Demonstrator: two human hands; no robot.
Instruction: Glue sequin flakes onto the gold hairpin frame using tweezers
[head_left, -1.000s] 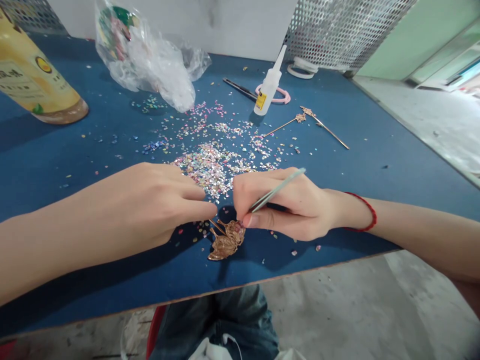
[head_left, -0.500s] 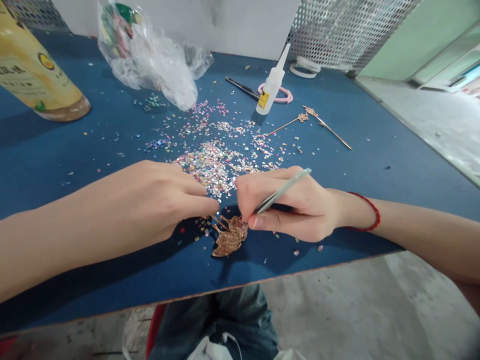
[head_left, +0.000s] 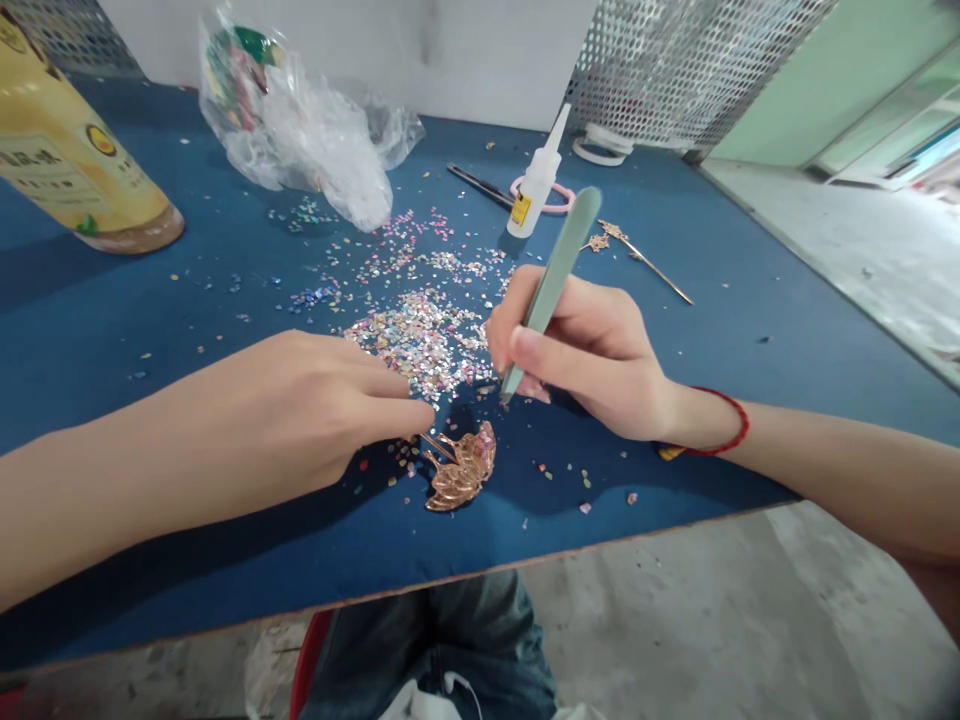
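My left hand [head_left: 330,405] pinches the thin stem of a copper-coloured hairpin with a wing-shaped openwork head [head_left: 459,475]. That head points towards me above the blue table, with some pinkish pieces at its upper right edge. My right hand [head_left: 592,350] holds green tweezers [head_left: 556,280] like a pen, tips down, just up and right of the hairpin head. Whether the tips grip a flake is too small to tell. Beyond both hands lies a loose pile of shiny multicoloured flakes [head_left: 427,340].
A white glue bottle [head_left: 531,190] stands behind the flakes, near a black pen [head_left: 480,185] and a pink ring [head_left: 559,198]. Two more hairpins [head_left: 652,265] lie at right. A yellow drink bottle [head_left: 82,170] and a plastic bag [head_left: 322,140] stand at back left.
My right hand has lifted away from the hairpin head, up and to the right, and the tweezers now stand more upright. My left hand keeps its grip with little movement.
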